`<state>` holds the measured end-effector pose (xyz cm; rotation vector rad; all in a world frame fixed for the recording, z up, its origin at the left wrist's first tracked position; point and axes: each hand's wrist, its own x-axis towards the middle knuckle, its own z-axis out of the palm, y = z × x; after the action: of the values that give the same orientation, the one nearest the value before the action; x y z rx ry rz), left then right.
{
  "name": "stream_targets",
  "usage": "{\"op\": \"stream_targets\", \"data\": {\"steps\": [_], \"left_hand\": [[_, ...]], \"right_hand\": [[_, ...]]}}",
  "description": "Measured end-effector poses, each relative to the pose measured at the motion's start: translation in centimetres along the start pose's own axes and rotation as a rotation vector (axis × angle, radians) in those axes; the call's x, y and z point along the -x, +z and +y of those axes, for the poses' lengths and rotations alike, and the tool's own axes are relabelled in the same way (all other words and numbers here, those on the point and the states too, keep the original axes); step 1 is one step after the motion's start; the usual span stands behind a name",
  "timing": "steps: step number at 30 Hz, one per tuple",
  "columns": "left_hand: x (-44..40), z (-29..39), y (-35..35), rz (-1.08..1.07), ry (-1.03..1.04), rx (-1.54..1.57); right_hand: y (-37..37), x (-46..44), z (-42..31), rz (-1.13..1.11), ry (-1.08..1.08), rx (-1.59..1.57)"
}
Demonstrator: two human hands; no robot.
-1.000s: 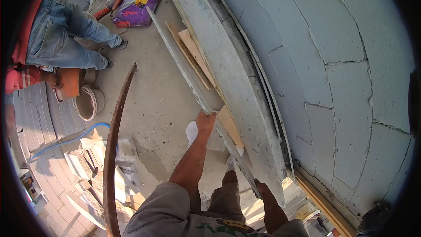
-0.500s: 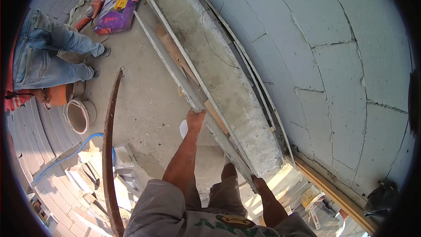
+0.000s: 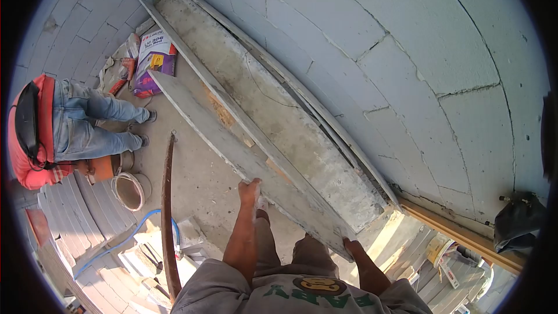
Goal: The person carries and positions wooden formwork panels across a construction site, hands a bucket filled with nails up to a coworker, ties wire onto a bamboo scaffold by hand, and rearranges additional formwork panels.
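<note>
A long grey board (image 3: pixel 215 139) slants across the middle of the view, its broad face showing. My left hand (image 3: pixel 250 192) is closed around its near edge, about midway along. At the board's near right end, my right hand (image 3: pixel 349 246) grips the corner, with part of its fingers hidden. Beside the held board, another long narrow board (image 3: pixel 200 72) stands on edge along a concrete slab (image 3: pixel 279 128). Between the two boards, pieces of wood (image 3: pixel 220 107) show in part.
A co-worker in jeans (image 3: pixel 96 119) bends over buckets (image 3: pixel 131 192) at the left. A purple and white bag (image 3: pixel 156 61) stands by the far wall. A brown pole (image 3: pixel 168 215) rises at front left, near a blue hose (image 3: pixel 125 238). A block wall (image 3: pixel 407 81) borders the right.
The held board has tipped from nearly edge-on to showing its broad face, and its near edge has swung towards me. Both hands stay on it. My view has shifted.
</note>
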<state>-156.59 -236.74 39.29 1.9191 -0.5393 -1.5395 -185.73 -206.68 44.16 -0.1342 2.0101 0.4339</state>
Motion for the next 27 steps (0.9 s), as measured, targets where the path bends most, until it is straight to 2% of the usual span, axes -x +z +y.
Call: {"op": "stream_targets", "data": {"steps": [2,5,9,12,15,20,22,25,27], "left_hand": [[3.0,2.6,-0.3,0.018,-0.067,-0.028],[7.1,5.8,0.1,0.020,-0.077,0.101],[8.1,6.3,0.1,0.000,-0.051,0.127],[9.0,7.6,0.6,-0.017,-0.037,0.153],[10.5,8.7,1.0,-0.003,0.003,0.124],[9.8,6.1,1.1,-0.111,0.117,0.105],[10.8,5.9,1.7,-0.123,0.099,0.119],[13.5,5.7,2.5,-0.154,0.023,0.130],[15.3,6.8,3.6,-0.195,-0.017,0.180]], "right_hand": [[-0.4,-2.0,2.4,0.025,-0.030,-0.057],[-2.0,-3.1,3.7,0.079,-0.068,-0.173],[-3.9,-3.0,3.3,0.201,-0.185,-0.198],[-5.1,-3.0,2.4,0.244,-0.296,-0.092],[-4.7,-4.4,2.9,0.191,-0.227,-0.217],[-4.6,-4.2,4.6,0.193,-0.188,-0.157],[-4.4,-4.2,6.2,0.206,-0.156,-0.174],[-6.6,-0.4,7.9,0.103,-0.053,-0.366],[-7.8,1.9,9.8,-0.057,-0.058,-0.741]]}}
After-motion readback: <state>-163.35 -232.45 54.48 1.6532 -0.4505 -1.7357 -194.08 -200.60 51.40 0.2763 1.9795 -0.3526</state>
